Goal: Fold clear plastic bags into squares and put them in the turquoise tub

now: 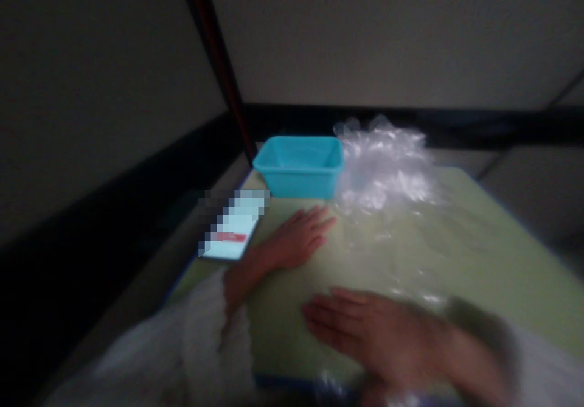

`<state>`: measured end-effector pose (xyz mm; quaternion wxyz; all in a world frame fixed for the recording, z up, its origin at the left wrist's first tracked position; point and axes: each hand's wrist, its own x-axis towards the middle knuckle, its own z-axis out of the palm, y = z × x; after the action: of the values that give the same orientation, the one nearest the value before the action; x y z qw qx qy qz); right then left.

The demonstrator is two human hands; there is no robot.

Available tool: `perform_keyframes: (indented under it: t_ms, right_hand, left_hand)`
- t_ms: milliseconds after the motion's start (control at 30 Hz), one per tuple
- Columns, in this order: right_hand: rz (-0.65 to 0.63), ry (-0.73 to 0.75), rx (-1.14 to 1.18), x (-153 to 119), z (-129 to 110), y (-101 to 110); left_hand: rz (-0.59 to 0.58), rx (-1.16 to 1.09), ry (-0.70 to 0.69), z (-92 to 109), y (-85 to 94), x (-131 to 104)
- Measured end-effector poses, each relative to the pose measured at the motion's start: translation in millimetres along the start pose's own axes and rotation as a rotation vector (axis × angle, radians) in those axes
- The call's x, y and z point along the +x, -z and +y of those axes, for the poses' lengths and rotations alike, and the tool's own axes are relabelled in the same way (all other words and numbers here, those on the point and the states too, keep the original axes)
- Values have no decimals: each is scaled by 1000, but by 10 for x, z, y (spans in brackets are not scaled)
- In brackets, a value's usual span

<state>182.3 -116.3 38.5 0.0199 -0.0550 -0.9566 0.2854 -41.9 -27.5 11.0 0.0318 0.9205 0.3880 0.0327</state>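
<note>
My left hand (301, 236) lies with its fingers stretched out over the pale green tabletop (278, 309), just in front of a turquoise plastic basin (298, 182). Nearer to me, my right hand (387, 337) is held flat with straight fingers pointing left, somewhat blurred by motion. Neither hand grips anything that I can see. Thin clear plastic (424, 294) spreads over the table beyond my right hand, and more glints show below that hand at the near edge. Whether the right palm touches the plastic is hidden.
A heap of crumpled clear plastic (387, 166) rests against the basin's right side. On the left edge lies a lit phone or tablet (232, 227), partly pixelated. Walls (387, 36) rise behind and to the left, with a dark reddish post (219, 54) in the corner.
</note>
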Motion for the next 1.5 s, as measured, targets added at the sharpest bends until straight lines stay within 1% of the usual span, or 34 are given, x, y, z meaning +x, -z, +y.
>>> perform_keyframes:
  t_ms: [167,233,300,367,433,500,533,633,700,800,933,1067,1167,1233,1333,1500]
  right_hand:
    - [-20,36,29,1,-98,18]
    - [-16,43,31,-19,-83,38]
    - [12,-6,10,-53,-19,58]
    - [54,-94,-33,-88,70,69]
    - [69,-135,-60,-103,138,69]
    - [52,-111,-46,-91,151,67]
    - [43,-87,-28,-76,137,68]
    - [37,-21,16,-28,82,78]
    - [48,-10,3,-14,90,87]
    - [95,-64,-85,-23,192,104]
    - [153,-120,-222,-41,326,132]
    - [202,-187,-287,-57,382,136]
    - [234,-287,-317,-84,433,111]
    - [234,-324,-333,-101,463,98]
    - [216,-317,-344,-115,473,103]
    - [163,-257,-326,-133,427,119]
  left_hand:
    - [-9,-11,3,0,9,-6]
    - [-9,-29,9,-4,1,-14]
    - [10,-57,13,-6,-12,-22]
    - [72,-98,18,2,-18,-31]
    - [169,-160,6,24,-7,-42]
    - [240,-228,-53,52,16,-54]
    - [246,-255,-98,64,27,-59]
    - [170,-277,-228,72,32,-69]
    - [108,-264,-262,56,8,-71]
    - [48,-243,-234,26,-42,-67]
    - [1,-215,-187,15,-76,-54]
    - [-9,-223,-177,32,-44,-38]
    - [20,-260,-176,29,-30,-33]
    - [46,-270,-195,11,-44,-35]
    - [41,-251,-215,-18,-77,-38]
    - [14,-235,-194,-34,-74,-49]
